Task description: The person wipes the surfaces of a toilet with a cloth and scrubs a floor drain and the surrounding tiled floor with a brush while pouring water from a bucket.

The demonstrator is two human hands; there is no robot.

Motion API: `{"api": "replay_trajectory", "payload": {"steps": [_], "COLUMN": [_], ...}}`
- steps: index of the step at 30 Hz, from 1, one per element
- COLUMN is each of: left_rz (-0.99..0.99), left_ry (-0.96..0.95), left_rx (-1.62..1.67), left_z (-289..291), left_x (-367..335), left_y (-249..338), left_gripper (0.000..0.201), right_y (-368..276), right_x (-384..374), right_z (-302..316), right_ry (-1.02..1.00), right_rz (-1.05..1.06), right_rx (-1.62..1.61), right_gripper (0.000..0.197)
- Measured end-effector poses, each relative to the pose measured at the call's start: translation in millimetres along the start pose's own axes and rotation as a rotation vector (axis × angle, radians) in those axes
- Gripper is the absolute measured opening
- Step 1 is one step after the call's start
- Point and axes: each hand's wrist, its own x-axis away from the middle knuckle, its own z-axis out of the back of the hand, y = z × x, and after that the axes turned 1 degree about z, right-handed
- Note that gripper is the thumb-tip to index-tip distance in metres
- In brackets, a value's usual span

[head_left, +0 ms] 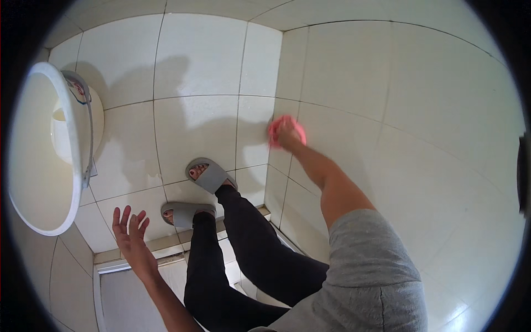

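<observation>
My right hand presses a pink cloth against the tiled wall, low down near the corner where wall and floor meet. Its fingers are closed over the cloth, and motion blurs both a little. Bare of any object, my left hand is held in the air at the lower left, fingers spread and slightly curled. The nearest large thing to it is a white bucket, which stands apart from the hand.
The bucket has a grey handle, and a white piece shows inside it. My feet, in grey slippers, are on pale floor tiles. Behind them runs a raised doorway sill. A dark object sits at the right edge.
</observation>
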Motion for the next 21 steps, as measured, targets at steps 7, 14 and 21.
{"api": "replay_trajectory", "payload": {"steps": [7, 14, 21], "left_rz": [0.053, 0.09, 0.159], "left_ry": [-0.074, -0.018, 0.034], "left_rx": [0.133, 0.232, 0.297], "left_z": [6.5, 23.9, 21.2], "left_x": [58.3, 88.1, 132.9], "left_y": [14.8, 24.9, 31.8], "left_gripper": [0.048, 0.051, 0.053], "right_y": [145.0, 278.4, 163.0], "right_x": [197.5, 568.2, 500.7], "right_z": [68.7, 246.2, 145.7], "right_ry": [0.233, 0.654, 0.433], "right_rz": [-0.524, -0.877, -0.642], "right_rx": [-0.805, 0.102, -0.242], "right_gripper": [0.043, 0.04, 0.05]}}
